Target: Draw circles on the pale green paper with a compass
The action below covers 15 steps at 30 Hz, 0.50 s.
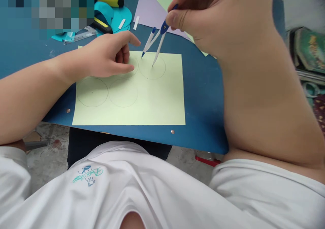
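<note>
A pale yellow-green sheet of paper (pixel 162 104) lies on the blue table, with several pencil circles drawn on it. My right hand (pixel 195 16) pinches the top knob of a blue and white drawing compass (pixel 164 27). The compass stands tilted; its needle leg meets the middle of the upper right circle, and a pencil or pen in its other leg reaches that circle's left side. My left hand (pixel 111 54) rests on the upper left of the sheet, thumb and index finger apart, the other fingers curled under. It covers part of another circle.
Behind the left hand lie yellow and black cutters (pixel 109 1), a clear ruler (pixel 80 35) and turquoise paper pieces (pixel 124 16). Lilac paper (pixel 149 10) and more green paper are at the back. The blue table's (pixel 203 120) front edge is close to my body.
</note>
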Available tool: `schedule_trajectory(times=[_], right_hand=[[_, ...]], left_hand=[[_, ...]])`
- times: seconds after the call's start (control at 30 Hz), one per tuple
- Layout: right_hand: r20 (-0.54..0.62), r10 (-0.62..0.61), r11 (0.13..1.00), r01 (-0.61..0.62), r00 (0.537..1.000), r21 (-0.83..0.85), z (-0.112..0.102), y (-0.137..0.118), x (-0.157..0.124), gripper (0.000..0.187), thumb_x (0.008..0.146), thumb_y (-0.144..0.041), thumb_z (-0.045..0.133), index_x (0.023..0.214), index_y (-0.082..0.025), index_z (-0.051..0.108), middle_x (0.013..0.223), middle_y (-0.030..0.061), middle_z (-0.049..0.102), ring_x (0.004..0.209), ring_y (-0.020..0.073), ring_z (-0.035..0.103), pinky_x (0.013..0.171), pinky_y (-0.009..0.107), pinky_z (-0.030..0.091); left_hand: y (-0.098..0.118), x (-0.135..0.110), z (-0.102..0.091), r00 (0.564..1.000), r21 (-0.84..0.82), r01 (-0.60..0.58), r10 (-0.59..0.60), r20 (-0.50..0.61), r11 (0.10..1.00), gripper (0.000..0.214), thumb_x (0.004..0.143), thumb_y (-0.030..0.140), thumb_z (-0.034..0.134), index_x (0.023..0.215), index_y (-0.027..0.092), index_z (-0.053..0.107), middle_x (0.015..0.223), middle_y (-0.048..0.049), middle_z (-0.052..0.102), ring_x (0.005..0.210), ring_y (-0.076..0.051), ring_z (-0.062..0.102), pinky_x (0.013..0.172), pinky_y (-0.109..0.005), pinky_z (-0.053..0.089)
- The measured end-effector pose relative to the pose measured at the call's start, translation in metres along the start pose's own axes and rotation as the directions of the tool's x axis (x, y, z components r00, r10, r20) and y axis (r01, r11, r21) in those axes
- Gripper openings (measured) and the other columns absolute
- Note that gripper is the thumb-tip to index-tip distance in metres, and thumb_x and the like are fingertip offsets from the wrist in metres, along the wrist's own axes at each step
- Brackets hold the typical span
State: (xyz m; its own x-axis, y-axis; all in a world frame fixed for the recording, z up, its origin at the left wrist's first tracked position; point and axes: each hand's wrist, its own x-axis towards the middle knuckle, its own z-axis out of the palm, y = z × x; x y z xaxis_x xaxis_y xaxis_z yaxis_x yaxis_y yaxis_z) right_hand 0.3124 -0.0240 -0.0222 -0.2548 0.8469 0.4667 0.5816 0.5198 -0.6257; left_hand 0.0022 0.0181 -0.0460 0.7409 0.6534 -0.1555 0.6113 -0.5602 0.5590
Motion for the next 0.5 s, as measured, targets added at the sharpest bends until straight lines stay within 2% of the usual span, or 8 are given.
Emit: schedule_trajectory(times=[0.1, 0.17, 0.27, 0.3, 0.33, 0.4, 0.43, 0.5], right_hand=[[-0.011, 0.111, 0.976, -0.112, 0.994, -0.184, -0.011, -0.008, -0.001, 0.010, 0.109, -0.024, 0.106, 0.112, -0.015, 0.103, 0.109, 0.0023, 0.097, 0.099, 0.0198, 0.092, 0.091, 0.029, 0.074], [-0.023, 0.180, 0.944, -0.179, 0.983, -0.277, -0.021, -0.012, -0.002, 0.010, 0.106, -0.027, 0.109, 0.106, -0.019, 0.103, 0.097, -0.0020, 0.094, 0.086, 0.0143, 0.087, 0.076, 0.024, 0.064], [0.004, 0.193, 0.916, -0.179, 0.981, -0.358, -0.035, -0.011, -0.004, 0.017, 0.097, -0.025, 0.117, 0.095, -0.023, 0.100, 0.071, -0.0081, 0.077, 0.068, 0.0081, 0.072, 0.056, 0.022, 0.039], [0.021, 0.174, 0.908, -0.152, 0.985, -0.389, -0.038, -0.009, -0.004, 0.022, 0.093, -0.021, 0.119, 0.092, -0.024, 0.098, 0.065, -0.0093, 0.070, 0.069, 0.0087, 0.072, 0.056, 0.022, 0.040], [0.045, 0.150, 0.897, -0.117, 0.988, -0.427, -0.042, -0.008, -0.005, 0.026, 0.090, -0.016, 0.120, 0.090, -0.024, 0.095, 0.061, -0.0101, 0.065, 0.075, 0.0105, 0.077, 0.062, 0.021, 0.047], [0.096, 0.111, 0.874, -0.051, 0.989, -0.484, -0.047, -0.008, -0.007, 0.034, 0.087, -0.008, 0.119, 0.089, -0.024, 0.090, 0.062, -0.0111, 0.067, 0.102, 0.0157, 0.090, 0.092, 0.020, 0.066], [0.118, 0.101, 0.865, -0.029, 0.988, -0.501, -0.048, -0.011, -0.008, 0.035, 0.088, -0.005, 0.118, 0.089, -0.024, 0.087, 0.066, -0.0114, 0.071, 0.115, 0.0184, 0.093, 0.110, 0.023, 0.069], [0.152, 0.112, 0.846, -0.014, 0.982, -0.533, -0.047, -0.022, -0.013, 0.037, 0.093, -0.007, 0.115, 0.089, -0.022, 0.082, 0.076, -0.0118, 0.079, 0.134, 0.0238, 0.093, 0.135, 0.032, 0.065]], left_hand=[[0.000, -0.001, 0.000, 1.000, -0.009, -0.007, 0.007, 0.000, 1.000, 0.087, 0.112, 0.037, 0.082, 0.192, 0.016, 0.056, 0.133, -0.0137, 0.088, 0.107, -0.027, 0.082, 0.093, -0.039, 0.059], [0.000, -0.001, 0.000, 1.000, -0.011, -0.009, 0.009, 0.000, 1.000, 0.085, 0.112, 0.036, 0.082, 0.191, 0.016, 0.057, 0.132, -0.0138, 0.087, 0.108, -0.028, 0.082, 0.094, -0.040, 0.060], [0.000, -0.001, -0.001, 1.000, -0.013, -0.009, 0.009, 0.000, 1.000, 0.084, 0.112, 0.037, 0.082, 0.190, 0.016, 0.057, 0.132, -0.0137, 0.087, 0.109, -0.028, 0.083, 0.096, -0.041, 0.060], [0.000, -0.001, -0.001, 1.000, -0.013, -0.010, 0.010, 0.000, 1.000, 0.084, 0.112, 0.037, 0.082, 0.190, 0.016, 0.058, 0.132, -0.0140, 0.087, 0.109, -0.029, 0.083, 0.096, -0.041, 0.060], [0.000, -0.001, -0.001, 1.000, -0.012, -0.012, 0.012, 0.000, 1.000, 0.085, 0.113, 0.036, 0.082, 0.191, 0.016, 0.057, 0.133, -0.0143, 0.087, 0.109, -0.029, 0.083, 0.096, -0.041, 0.060], [-0.001, -0.001, -0.002, 1.000, -0.007, -0.013, 0.013, 0.005, 1.000, 0.085, 0.113, 0.036, 0.082, 0.192, 0.016, 0.056, 0.134, -0.0148, 0.087, 0.110, -0.028, 0.084, 0.096, -0.040, 0.060], [-0.002, -0.001, -0.002, 1.000, -0.001, -0.013, 0.013, 0.009, 1.000, 0.086, 0.113, 0.036, 0.082, 0.193, 0.017, 0.056, 0.135, -0.0149, 0.087, 0.110, -0.028, 0.084, 0.096, -0.039, 0.060], [-0.003, -0.001, -0.002, 1.000, 0.014, -0.014, 0.014, 0.017, 1.000, 0.086, 0.114, 0.038, 0.082, 0.193, 0.019, 0.055, 0.136, -0.0143, 0.088, 0.111, -0.028, 0.085, 0.095, -0.038, 0.061]])
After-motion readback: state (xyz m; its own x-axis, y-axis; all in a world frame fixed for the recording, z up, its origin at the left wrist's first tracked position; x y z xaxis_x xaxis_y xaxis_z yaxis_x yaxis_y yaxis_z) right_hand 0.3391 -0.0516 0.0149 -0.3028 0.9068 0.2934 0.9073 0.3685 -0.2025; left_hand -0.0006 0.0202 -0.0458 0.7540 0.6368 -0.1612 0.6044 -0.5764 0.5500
